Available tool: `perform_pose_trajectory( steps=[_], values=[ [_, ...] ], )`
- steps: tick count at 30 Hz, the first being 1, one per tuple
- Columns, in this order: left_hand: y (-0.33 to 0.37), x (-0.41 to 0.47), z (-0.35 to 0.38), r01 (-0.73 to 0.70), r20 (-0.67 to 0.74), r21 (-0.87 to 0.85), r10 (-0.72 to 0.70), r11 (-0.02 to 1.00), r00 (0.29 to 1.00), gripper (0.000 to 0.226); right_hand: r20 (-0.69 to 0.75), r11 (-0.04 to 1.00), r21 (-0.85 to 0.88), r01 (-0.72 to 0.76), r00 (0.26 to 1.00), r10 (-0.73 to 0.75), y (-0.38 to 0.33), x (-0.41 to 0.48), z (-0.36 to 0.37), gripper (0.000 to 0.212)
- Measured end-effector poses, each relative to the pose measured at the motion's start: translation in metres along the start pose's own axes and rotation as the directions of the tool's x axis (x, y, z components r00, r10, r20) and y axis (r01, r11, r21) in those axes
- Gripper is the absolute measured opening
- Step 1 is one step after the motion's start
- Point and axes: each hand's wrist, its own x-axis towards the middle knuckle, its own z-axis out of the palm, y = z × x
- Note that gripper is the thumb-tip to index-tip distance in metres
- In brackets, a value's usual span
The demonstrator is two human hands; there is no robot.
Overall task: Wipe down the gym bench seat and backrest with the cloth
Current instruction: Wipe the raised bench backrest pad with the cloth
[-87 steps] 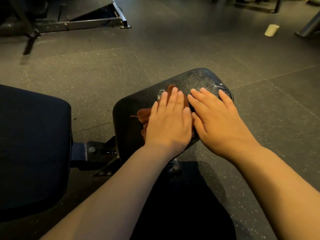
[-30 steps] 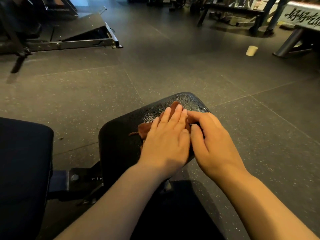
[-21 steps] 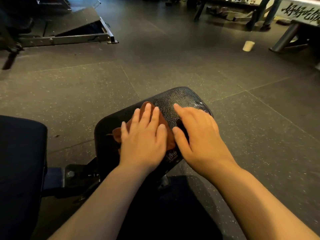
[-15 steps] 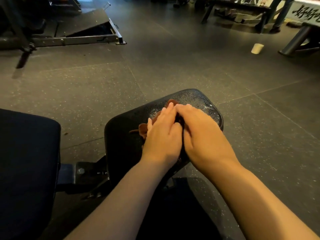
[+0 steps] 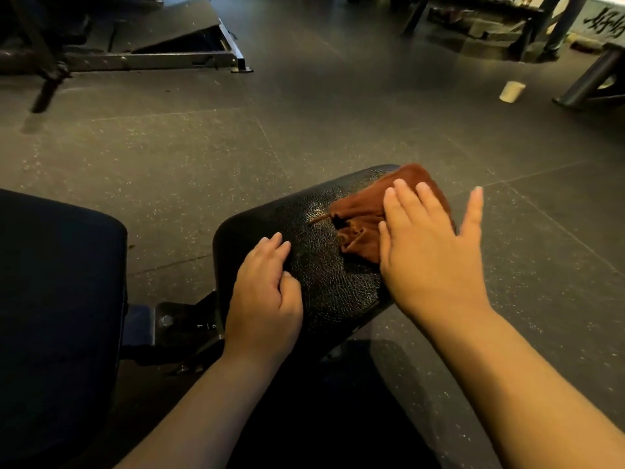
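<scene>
Right hand (image 5: 429, 252): grip fully open, fingers straight and splayed, palm flat on the rust-brown cloth (image 5: 365, 211), clasping nothing; the flat pressure likely spreads the wipe.
Cloth: bunched, on the far right corner of the seat pad (image 5: 321, 282), which is cracked black vinyl.
Left hand (image 5: 267, 289): grip loose, fingers lightly curled, empty, resting on the pad's near left, apparently steadying it.
Backrest pad (image 5: 57, 299): to the left, apart, joined by a hinge bracket (image 5: 169, 319); judged not yet reached.
Paper cup (image 5: 512, 91): on the floor (image 5: 338, 123), well apart.
</scene>
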Motion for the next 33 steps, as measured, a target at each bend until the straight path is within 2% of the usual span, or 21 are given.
perform_pose_trajectory(
  steps=[2, 6, 8, 10, 13, 16, 21, 23, 26, 30, 31, 33],
  values=[
    [-0.002, 0.001, 0.002, -0.018, -0.015, 0.045, 0.018, 0.999, 1.000, 0.056, 0.019, 1.000, -0.012, 0.019, 1.000, -0.019, -0.003, -0.003, 0.000, 0.054],
    [-0.003, 0.002, 0.001, -0.025, -0.002, 0.059, 0.025, 0.998, 1.000, 0.056, 0.096, 0.972, 0.073, 0.223, 0.969, -0.229, -0.034, -0.019, 0.006, 0.056],
    [-0.003, 0.001, 0.001, -0.033, -0.011, 0.057, 0.033, 0.998, 0.999, 0.055, 0.078, 0.952, 0.070, 0.299, 0.950, -0.304, -0.040, -0.021, 0.013, 0.053],
    [-0.004, 0.001, 0.002, -0.030, -0.004, 0.067, 0.030, 0.997, 1.000, 0.056, 0.043, 0.963, 0.064, 0.263, 0.963, -0.266, -0.031, -0.012, 0.013, 0.052],
    [-0.003, 0.001, 0.002, -0.026, 0.015, 0.076, 0.025, 0.997, 1.000, 0.056, 0.064, 0.996, -0.004, 0.087, 0.994, -0.087, -0.015, 0.003, 0.007, 0.058],
    [-0.004, 0.001, 0.002, -0.037, -0.002, 0.100, 0.038, 0.994, 0.999, 0.055, 0.051, 0.998, -0.060, 0.001, 0.999, 0.002, -0.029, 0.003, 0.006, 0.062],
    [-0.008, 0.003, -0.001, -0.056, 0.030, 0.117, 0.053, 0.992, 0.998, 0.056, 0.148, 0.967, 0.069, 0.244, 0.956, -0.252, -0.070, -0.004, 0.014, 0.059],
    [-0.007, 0.003, -0.003, -0.055, 0.022, 0.132, 0.053, 0.990, 0.998, 0.057, 0.175, 0.961, 0.105, 0.257, 0.946, -0.272, -0.062, 0.000, 0.008, 0.055],
    [-0.002, 0.002, -0.004, -0.058, 0.025, 0.148, 0.055, 0.987, 0.998, 0.059, 0.167, 0.986, 0.068, 0.154, 0.972, -0.164, -0.037, 0.003, 0.001, 0.053],
    [-0.003, 0.002, -0.002, -0.066, 0.022, 0.146, 0.064, 0.987, 0.998, 0.054, 0.100, 0.990, 0.022, -0.140, 0.986, 0.137, -0.011, 0.005, -0.007, 0.056],
    [-0.004, 0.002, -0.001, -0.074, 0.021, 0.154, 0.071, 0.985, 0.997, 0.052, 0.092, 0.987, 0.011, -0.158, 0.983, 0.157, -0.010, 0.005, -0.007, 0.056],
    [-0.005, 0.002, 0.000, -0.072, 0.025, 0.166, 0.069, 0.983, 0.997, 0.051, 0.062, 0.997, -0.011, -0.080, 0.995, 0.080, -0.021, -0.001, -0.004, 0.059]
  ],
)
